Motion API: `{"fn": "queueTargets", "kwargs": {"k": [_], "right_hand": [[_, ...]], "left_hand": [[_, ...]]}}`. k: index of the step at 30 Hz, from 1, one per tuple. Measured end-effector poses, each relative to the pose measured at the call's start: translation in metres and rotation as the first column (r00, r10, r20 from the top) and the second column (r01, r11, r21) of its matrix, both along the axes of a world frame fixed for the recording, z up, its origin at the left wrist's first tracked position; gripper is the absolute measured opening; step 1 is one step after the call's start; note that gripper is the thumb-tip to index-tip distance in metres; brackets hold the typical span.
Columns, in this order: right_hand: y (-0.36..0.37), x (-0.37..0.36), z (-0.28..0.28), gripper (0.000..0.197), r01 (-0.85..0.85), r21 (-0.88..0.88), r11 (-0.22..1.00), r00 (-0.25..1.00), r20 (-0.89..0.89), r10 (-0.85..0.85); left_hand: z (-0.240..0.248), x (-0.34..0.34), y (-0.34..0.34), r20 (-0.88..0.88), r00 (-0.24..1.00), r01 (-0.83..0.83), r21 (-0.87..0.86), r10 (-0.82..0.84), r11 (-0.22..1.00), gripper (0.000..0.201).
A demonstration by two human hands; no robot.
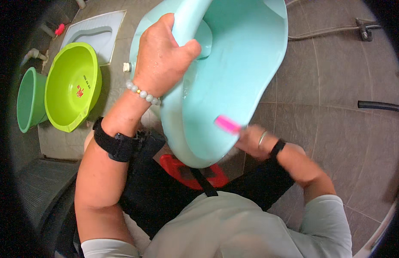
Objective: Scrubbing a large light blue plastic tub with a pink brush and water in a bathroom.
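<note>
A large pale turquoise plastic tub (pixel 234 73), looking like a baby bath, stands tilted in front of me with its hollow side facing right. My left hand (pixel 163 56) is closed round the raised part at its upper left, thumb on the near side; wet drops show on the skin. At the tub's lower right rim is my right hand (pixel 255 142), smeared by motion and closed on a bright pink brush (pixel 228 124). The brush's pink end lies against or just over the inner wall; its bristles cannot be made out.
On the left, a lime green basin (pixel 75 86) leans beside a green bucket (pixel 30 101). Behind them is a white squat toilet (pixel 96 34) in the tiled floor. A red stool (pixel 216 174) shows between my legs. A hose (pixel 324 32) and a black pipe (pixel 380 105) lie to the right.
</note>
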State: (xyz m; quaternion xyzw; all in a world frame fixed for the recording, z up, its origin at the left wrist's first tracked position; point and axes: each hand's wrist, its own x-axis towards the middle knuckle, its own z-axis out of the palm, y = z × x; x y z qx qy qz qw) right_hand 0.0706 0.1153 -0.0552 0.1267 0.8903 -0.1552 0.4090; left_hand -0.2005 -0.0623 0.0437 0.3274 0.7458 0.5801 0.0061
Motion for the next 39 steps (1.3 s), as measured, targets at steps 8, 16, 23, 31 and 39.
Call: {"fn": "queueTargets", "kwargs": {"k": [8, 16, 23, 31, 39], "right_hand": [[0.096, -0.011, 0.003, 0.033, 0.006, 0.529, 0.849, 1.000, -0.029, 0.011], [0.070, -0.012, 0.018, 0.048, 0.085, 0.491, 0.867, 0.992, 0.035, -0.117], [-0.007, 0.043, -0.005, 0.018, 0.205, -0.367, 0.907, 0.940, -0.183, -0.287], [0.037, 0.003, 0.002, 0.021, -0.028, 0.346, 0.938, 1.000, 0.018, 0.023], [-0.057, 0.010, -0.009, 0.017, 0.380, -0.472, 0.796, 0.921, 0.110, -0.374]], "left_hand": [[0.007, 0.000, -0.003, 0.076, 0.996, 0.051, -0.002, -0.051, 0.999, 0.027], [0.066, 0.007, 0.002, 0.379, 0.921, 0.113, -0.044, -0.088, 0.993, 0.025], [0.050, 0.013, 0.011, 0.281, 0.957, 0.051, 0.060, -0.066, 0.997, 0.022], [0.044, 0.006, 0.007, 0.224, 0.971, 0.087, -0.034, -0.077, 0.996, 0.024], [0.039, 0.012, 0.007, 0.184, 0.982, 0.032, 0.014, -0.034, 0.999, 0.022]]}}
